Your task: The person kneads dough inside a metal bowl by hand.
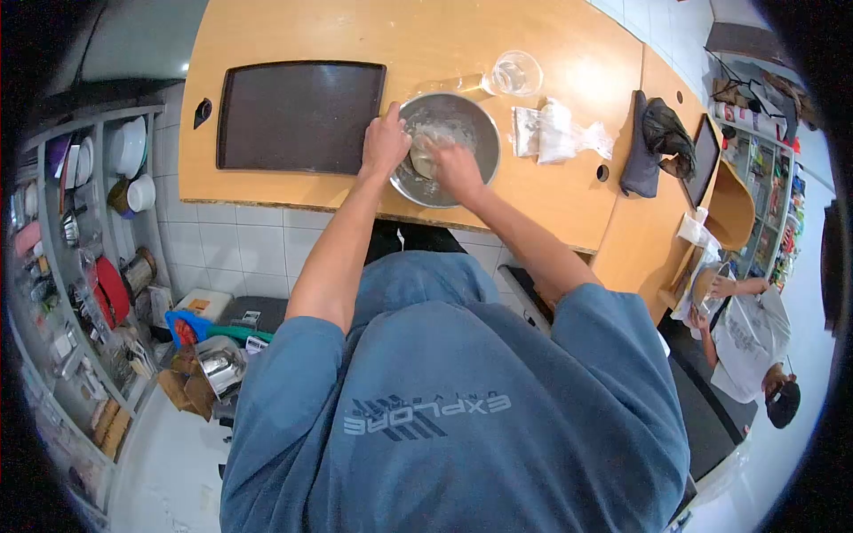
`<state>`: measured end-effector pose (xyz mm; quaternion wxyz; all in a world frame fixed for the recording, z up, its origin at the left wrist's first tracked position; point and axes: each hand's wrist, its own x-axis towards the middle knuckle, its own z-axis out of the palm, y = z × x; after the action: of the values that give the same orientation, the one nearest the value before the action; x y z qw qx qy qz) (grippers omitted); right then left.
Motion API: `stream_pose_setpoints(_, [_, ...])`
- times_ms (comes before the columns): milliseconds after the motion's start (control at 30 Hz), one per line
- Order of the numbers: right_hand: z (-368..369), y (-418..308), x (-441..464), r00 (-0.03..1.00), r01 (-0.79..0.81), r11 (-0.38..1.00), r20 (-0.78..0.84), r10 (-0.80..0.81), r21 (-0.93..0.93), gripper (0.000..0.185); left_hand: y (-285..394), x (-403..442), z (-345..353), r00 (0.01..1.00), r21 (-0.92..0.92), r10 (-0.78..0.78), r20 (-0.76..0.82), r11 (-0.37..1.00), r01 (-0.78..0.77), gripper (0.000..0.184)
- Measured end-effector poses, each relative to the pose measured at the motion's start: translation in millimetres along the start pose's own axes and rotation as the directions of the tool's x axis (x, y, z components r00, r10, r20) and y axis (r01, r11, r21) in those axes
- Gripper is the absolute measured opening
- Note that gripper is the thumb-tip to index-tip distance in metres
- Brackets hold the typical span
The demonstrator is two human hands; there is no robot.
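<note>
A light wooden table [444, 53] bears a dark rectangular baking tray [302, 116], a metal mixing bowl [471, 120] just beside it, a clear container [517, 73], white-filled plastic bags [557, 131] and, farther right, dark cloth items [641, 151].

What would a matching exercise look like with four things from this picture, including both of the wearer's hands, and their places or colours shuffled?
1. tray
2. left hand
3. right hand
4. cup

A. inside the metal bowl, at the pale lump
B. see-through, beyond the bowl
C. dark, flat on the table
D. at the bowl's rim

Pairs: 1-C, 2-D, 3-A, 4-B
</note>
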<state>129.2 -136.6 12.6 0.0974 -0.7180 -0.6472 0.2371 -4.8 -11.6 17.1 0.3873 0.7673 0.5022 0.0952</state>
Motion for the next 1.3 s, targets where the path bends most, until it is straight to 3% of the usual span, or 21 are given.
stream_pose_setpoints(67, [14, -1, -8, 0.988, 0.066, 0.997, -0.138, -0.071, -0.045, 0.069, -4, 2, 2, 1.000, 0.014, -0.020, 0.005, 1.000, 0.020, 0.023])
stream_pose_setpoints(133, [5, -11, -7, 0.982, 0.078, 0.990, -0.164, -0.096, -0.116, 0.057, -15, 3, 11, 0.999, -0.005, 0.043, -0.032, 0.999, -0.044, 0.027])
stream_pose_setpoints(200, [-8, -15, -2, 0.994, 0.035, 0.999, -0.105, -0.038, -0.030, 0.045, -17, 3, 14, 0.997, -0.004, 0.062, -0.044, 0.998, -0.062, 0.028])
stream_pose_setpoints(267, [-28, -15, 11, 0.996, -0.082, 0.977, 0.061, 0.071, 0.199, 0.036, -7, 0, 6, 0.999, 0.016, 0.032, -0.038, 0.999, -0.032, 0.028])
stream_pose_setpoints(367, [-41, -8, 26, 0.980, -0.195, 0.948, 0.093, 0.177, 0.252, 0.037, -6, -2, 3, 0.996, -0.040, 0.071, -0.044, 0.997, -0.073, 0.028])
stream_pose_setpoints(467, [-4, 10, 43, 0.976, -0.208, 0.948, -0.010, 0.216, 0.240, 0.043, -8, 2, 7, 0.999, -0.023, 0.038, -0.005, 0.999, -0.038, 0.033])
stream_pose_setpoints(567, [8, 5, 47, 0.939, -0.342, 0.908, 0.115, 0.323, 0.243, 0.041, -8, 2, 6, 1.000, -0.037, 0.004, 0.018, 0.999, -0.003, 0.027])
stream_pose_setpoints(667, [4, -21, 26, 0.972, -0.225, 0.974, -0.068, 0.226, 0.027, 0.040, 9, 0, -9, 0.994, -0.115, -0.100, 0.042, 0.988, 0.105, 0.025])
stream_pose_setpoints(767, [9, -38, 5, 0.983, -0.150, 0.985, -0.122, 0.139, -0.089, 0.034, -5, 3, 4, 0.992, -0.298, -0.080, -0.095, 0.953, 0.049, 0.030])
stream_pose_setpoints(900, [10, -53, 8, 0.954, -0.294, 0.953, -0.080, 0.289, -0.075, 0.034, -17, 10, 8, 0.992, -0.382, -0.123, 0.042, 0.915, 0.129, 0.038])
stream_pose_setpoints(967, [17, -47, 12, 0.954, -0.281, 0.957, -0.136, 0.269, -0.078, 0.031, -25, 13, 11, 0.985, -0.432, -0.127, 0.114, 0.887, 0.165, 0.041])
stream_pose_setpoints(1100, [29, -37, 18, 0.946, -0.251, 0.961, -0.239, 0.218, -0.117, 0.033, -17, 11, 4, 0.978, -0.449, -0.137, 0.155, 0.873, 0.193, 0.048])
stream_pose_setpoints(1300, [26, -37, 35, 0.936, -0.313, 0.946, -0.196, 0.291, -0.089, 0.036, -20, 10, 1, 0.987, -0.428, -0.112, 0.118, 0.891, 0.153, 0.049])
